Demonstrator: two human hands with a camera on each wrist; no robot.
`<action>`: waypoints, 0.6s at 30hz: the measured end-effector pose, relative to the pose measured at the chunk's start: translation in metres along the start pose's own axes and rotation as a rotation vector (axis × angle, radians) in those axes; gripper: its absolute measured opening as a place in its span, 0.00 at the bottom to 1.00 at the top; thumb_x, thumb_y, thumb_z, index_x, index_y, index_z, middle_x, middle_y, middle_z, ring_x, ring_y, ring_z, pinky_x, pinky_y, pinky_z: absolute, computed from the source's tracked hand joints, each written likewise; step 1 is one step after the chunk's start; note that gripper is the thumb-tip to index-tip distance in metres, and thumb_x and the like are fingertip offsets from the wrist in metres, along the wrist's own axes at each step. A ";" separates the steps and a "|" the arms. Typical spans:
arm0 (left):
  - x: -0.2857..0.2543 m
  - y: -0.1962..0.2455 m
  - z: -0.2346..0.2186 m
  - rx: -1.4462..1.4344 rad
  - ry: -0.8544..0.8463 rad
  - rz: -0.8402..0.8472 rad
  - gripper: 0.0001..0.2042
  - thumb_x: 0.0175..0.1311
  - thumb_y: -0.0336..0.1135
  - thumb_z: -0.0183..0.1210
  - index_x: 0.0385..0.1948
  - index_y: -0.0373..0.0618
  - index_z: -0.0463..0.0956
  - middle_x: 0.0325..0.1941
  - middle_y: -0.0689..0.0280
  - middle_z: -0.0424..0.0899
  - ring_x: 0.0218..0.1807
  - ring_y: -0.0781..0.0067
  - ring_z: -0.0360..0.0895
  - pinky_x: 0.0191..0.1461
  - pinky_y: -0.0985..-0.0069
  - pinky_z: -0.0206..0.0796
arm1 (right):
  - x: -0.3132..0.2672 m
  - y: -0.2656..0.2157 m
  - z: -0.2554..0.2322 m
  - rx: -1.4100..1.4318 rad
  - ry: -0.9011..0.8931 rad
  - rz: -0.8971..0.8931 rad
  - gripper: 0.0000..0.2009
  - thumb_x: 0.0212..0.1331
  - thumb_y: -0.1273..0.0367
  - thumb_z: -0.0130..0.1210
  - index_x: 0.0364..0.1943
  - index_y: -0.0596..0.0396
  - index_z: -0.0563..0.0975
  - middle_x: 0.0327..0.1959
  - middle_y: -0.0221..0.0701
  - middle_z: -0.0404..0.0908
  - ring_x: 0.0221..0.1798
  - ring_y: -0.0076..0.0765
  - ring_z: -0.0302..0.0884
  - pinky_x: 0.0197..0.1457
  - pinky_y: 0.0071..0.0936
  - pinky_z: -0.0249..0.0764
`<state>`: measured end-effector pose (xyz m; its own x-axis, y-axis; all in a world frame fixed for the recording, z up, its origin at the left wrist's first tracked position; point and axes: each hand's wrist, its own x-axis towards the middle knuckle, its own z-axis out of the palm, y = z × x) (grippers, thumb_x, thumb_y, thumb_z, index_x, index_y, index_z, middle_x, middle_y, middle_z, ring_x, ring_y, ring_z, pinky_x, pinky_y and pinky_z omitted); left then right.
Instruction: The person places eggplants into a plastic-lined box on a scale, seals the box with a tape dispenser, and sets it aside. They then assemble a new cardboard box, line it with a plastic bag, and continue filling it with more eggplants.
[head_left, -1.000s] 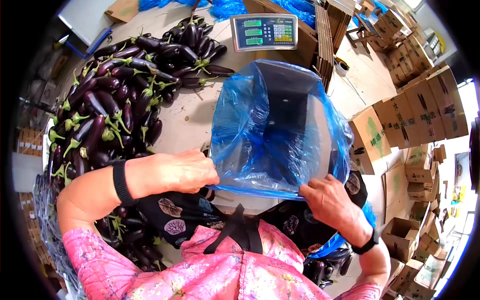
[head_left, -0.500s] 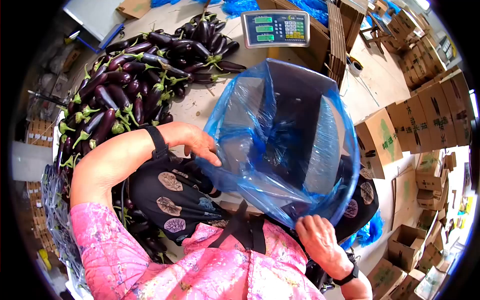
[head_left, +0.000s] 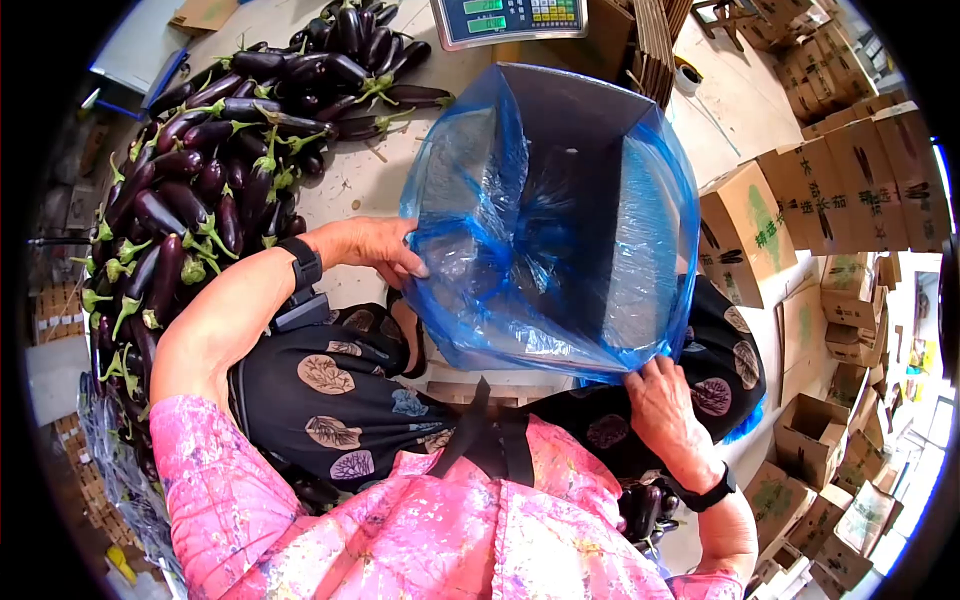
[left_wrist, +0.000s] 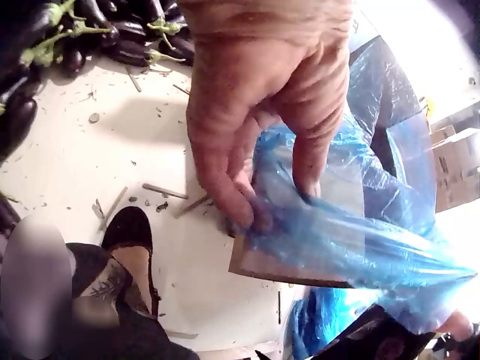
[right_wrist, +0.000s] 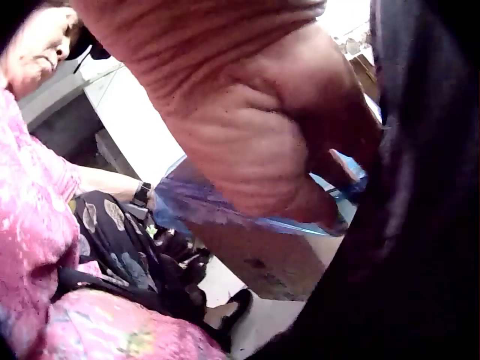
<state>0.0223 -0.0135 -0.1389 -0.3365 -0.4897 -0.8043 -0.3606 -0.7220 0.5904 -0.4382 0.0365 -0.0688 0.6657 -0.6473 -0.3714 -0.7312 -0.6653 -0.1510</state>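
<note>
A blue plastic bag point(head_left: 470, 300) lines an open cardboard box point(head_left: 585, 100) that stands in front of the person's lap, with the film spread over the rim. At the box's left side the left hand point(head_left: 372, 248) pinches the film. In the left wrist view, the thumb and fingers of that hand point(left_wrist: 262, 112) straddle the box's edge with film bunched between them. The right hand point(head_left: 665, 415) grips the bag's edge at the near right corner. Its fingertips are partly hidden in the right wrist view, where blue film point(right_wrist: 202, 195) runs along the box's top edge.
A big heap of eggplants point(head_left: 200, 190) lies to the left. Beyond the box stands a digital scale display point(head_left: 510, 15) beside stacked flat cardboard point(head_left: 655, 50). Printed cartons point(head_left: 745, 235) line the right side, and more eggplants point(head_left: 645, 510) lie by the right forearm.
Both hands lowered the bag's near edge, then the left hand shifted up along the left side and took hold of film there. The right hand moved back up to the near right corner.
</note>
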 end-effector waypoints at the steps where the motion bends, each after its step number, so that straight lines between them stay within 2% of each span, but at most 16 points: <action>1: 0.002 -0.002 -0.004 0.001 -0.014 0.028 0.37 0.57 0.30 0.66 0.69 0.37 0.58 0.48 0.52 0.82 0.45 0.61 0.85 0.49 0.63 0.81 | 0.001 -0.008 -0.005 0.047 -0.035 -0.012 0.18 0.52 0.76 0.57 0.50 0.57 0.77 0.46 0.44 0.77 0.50 0.52 0.73 0.54 0.45 0.70; 2: 0.005 -0.004 -0.009 -0.004 -0.024 0.039 0.38 0.55 0.30 0.68 0.69 0.38 0.59 0.49 0.53 0.82 0.45 0.62 0.84 0.48 0.64 0.81 | 0.004 -0.018 -0.011 0.094 -0.074 -0.029 0.19 0.53 0.75 0.58 0.51 0.57 0.77 0.46 0.45 0.77 0.49 0.53 0.74 0.54 0.45 0.71; 3: 0.006 -0.008 -0.014 -0.015 -0.035 0.044 0.38 0.54 0.29 0.69 0.68 0.38 0.59 0.49 0.53 0.82 0.45 0.62 0.84 0.47 0.66 0.82 | 0.007 -0.028 -0.017 0.243 -0.060 -0.067 0.23 0.56 0.73 0.60 0.59 0.58 0.74 0.50 0.47 0.77 0.51 0.55 0.75 0.55 0.46 0.72; 4: 0.004 -0.009 -0.017 -0.024 -0.043 0.049 0.38 0.53 0.29 0.71 0.67 0.38 0.60 0.50 0.54 0.81 0.45 0.63 0.84 0.45 0.68 0.82 | 0.009 -0.037 -0.021 0.356 0.026 -0.138 0.29 0.58 0.71 0.61 0.66 0.58 0.69 0.54 0.50 0.77 0.57 0.57 0.73 0.60 0.47 0.70; 6: -0.001 -0.007 -0.020 0.013 -0.023 0.046 0.37 0.52 0.27 0.70 0.67 0.38 0.62 0.50 0.52 0.81 0.46 0.60 0.84 0.48 0.65 0.82 | 0.018 -0.055 -0.030 0.484 0.025 -0.185 0.30 0.58 0.71 0.61 0.67 0.58 0.67 0.56 0.51 0.76 0.58 0.60 0.74 0.61 0.48 0.70; 8: -0.004 -0.005 -0.020 0.067 -0.036 0.052 0.37 0.52 0.26 0.67 0.69 0.41 0.62 0.50 0.52 0.81 0.46 0.59 0.84 0.50 0.65 0.81 | 0.033 -0.067 -0.028 0.591 -0.077 -0.228 0.31 0.59 0.70 0.62 0.69 0.54 0.66 0.56 0.53 0.76 0.54 0.62 0.76 0.57 0.48 0.72; 9: -0.008 -0.003 -0.018 0.078 -0.034 0.044 0.39 0.51 0.26 0.67 0.69 0.40 0.61 0.50 0.50 0.81 0.46 0.60 0.84 0.51 0.65 0.81 | 0.042 -0.075 -0.016 0.569 0.034 -0.266 0.30 0.58 0.73 0.59 0.68 0.49 0.68 0.48 0.49 0.79 0.48 0.59 0.78 0.52 0.47 0.75; 12: -0.009 -0.007 -0.027 0.056 -0.101 0.080 0.40 0.51 0.24 0.67 0.70 0.37 0.59 0.52 0.47 0.80 0.45 0.59 0.83 0.51 0.66 0.81 | 0.074 -0.093 0.015 0.374 0.225 -0.485 0.30 0.56 0.76 0.55 0.68 0.44 0.70 0.37 0.39 0.78 0.42 0.49 0.80 0.46 0.44 0.77; 13: -0.013 -0.006 -0.031 0.054 -0.106 0.075 0.41 0.50 0.25 0.68 0.70 0.37 0.59 0.53 0.47 0.80 0.47 0.58 0.83 0.52 0.65 0.81 | 0.072 -0.099 0.012 0.355 0.059 -0.537 0.28 0.59 0.74 0.49 0.68 0.46 0.69 0.38 0.38 0.78 0.42 0.45 0.82 0.45 0.40 0.79; 14: -0.018 -0.006 -0.037 0.049 -0.111 0.067 0.41 0.50 0.25 0.70 0.70 0.36 0.59 0.54 0.47 0.79 0.49 0.57 0.83 0.52 0.65 0.81 | 0.070 -0.113 0.010 0.241 0.090 -0.582 0.26 0.59 0.74 0.49 0.66 0.48 0.71 0.33 0.34 0.75 0.36 0.37 0.82 0.36 0.33 0.79; 16: -0.025 -0.009 -0.041 0.079 -0.128 0.048 0.43 0.50 0.26 0.72 0.71 0.36 0.57 0.55 0.47 0.79 0.50 0.56 0.83 0.53 0.65 0.81 | 0.071 -0.128 0.004 0.199 -0.053 -0.621 0.26 0.59 0.72 0.50 0.65 0.49 0.71 0.40 0.36 0.79 0.44 0.38 0.82 0.44 0.36 0.80; 18: -0.027 -0.014 -0.044 0.151 -0.155 0.030 0.46 0.50 0.27 0.72 0.72 0.35 0.54 0.56 0.47 0.79 0.51 0.57 0.83 0.52 0.67 0.81 | 0.066 -0.120 0.044 0.009 0.086 -0.535 0.29 0.55 0.71 0.54 0.66 0.48 0.72 0.41 0.37 0.79 0.45 0.41 0.81 0.47 0.39 0.79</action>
<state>0.0751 -0.0116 -0.1282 -0.4746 -0.4207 -0.7731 -0.4706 -0.6210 0.6268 -0.3133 0.0898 -0.1155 0.9548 -0.2475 -0.1647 -0.2880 -0.9073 -0.3064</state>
